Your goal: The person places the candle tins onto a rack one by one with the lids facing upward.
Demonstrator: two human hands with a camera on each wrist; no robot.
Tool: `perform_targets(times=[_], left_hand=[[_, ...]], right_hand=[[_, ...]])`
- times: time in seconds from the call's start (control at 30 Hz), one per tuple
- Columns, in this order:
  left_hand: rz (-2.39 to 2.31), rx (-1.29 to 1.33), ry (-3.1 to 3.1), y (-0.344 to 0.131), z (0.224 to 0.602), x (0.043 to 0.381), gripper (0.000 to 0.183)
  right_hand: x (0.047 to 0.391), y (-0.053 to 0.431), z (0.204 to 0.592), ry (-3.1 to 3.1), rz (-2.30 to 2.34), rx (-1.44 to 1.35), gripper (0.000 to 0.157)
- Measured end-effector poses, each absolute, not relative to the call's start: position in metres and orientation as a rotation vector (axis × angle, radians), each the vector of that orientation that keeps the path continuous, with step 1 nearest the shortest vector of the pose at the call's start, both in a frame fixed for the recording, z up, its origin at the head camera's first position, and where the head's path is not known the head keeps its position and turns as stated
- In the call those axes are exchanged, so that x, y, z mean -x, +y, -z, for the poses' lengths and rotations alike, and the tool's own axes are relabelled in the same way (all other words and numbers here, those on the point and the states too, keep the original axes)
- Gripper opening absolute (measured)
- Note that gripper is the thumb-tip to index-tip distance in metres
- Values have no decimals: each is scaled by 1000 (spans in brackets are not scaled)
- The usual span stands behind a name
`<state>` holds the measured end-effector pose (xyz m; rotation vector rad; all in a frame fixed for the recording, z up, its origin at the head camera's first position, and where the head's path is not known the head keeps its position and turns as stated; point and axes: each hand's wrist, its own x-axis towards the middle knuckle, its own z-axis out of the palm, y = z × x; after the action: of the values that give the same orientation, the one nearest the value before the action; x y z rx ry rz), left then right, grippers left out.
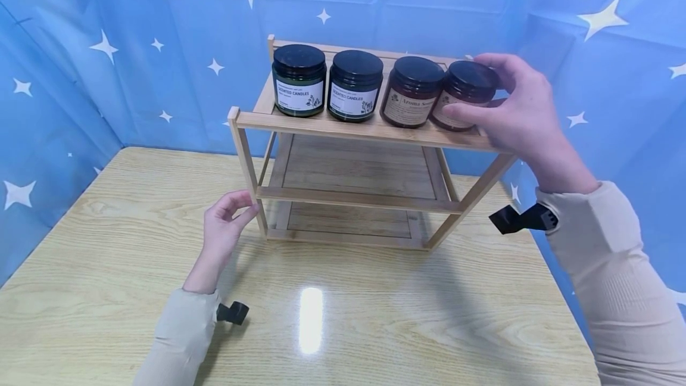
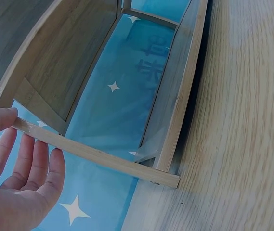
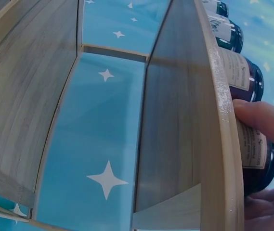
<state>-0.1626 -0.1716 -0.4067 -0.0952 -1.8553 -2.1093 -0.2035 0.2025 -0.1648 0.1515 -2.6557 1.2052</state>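
Observation:
At the right end of the wooden rack's top shelf, my right hand holds a dark red candle jar, thumb across its front and fingers behind. In the right wrist view the thumb presses on the label side of that jar. A second dark red jar stands close at its left. Lower down, my left hand pinches the rack's front left leg. The left wrist view shows its thumb on one side of the leg and fingers along the other.
Two candle jars with white labels, one green and one dark blue-green, stand further left on the top shelf. Two lower shelves sit beneath. The rack stands on a light wood table, before a blue curtain with white stars.

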Motion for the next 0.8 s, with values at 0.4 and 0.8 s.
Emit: perform_targets(times=[0.4,0.8], left_hand=[[2100,113,-1807,-170,408,160,35],[1914,290,-1575,-155,374,144,13]], right_hand=[[189,203,173,-2449,-1327,-221,74],[136,193,230,-1668,-1703,-532,39]])
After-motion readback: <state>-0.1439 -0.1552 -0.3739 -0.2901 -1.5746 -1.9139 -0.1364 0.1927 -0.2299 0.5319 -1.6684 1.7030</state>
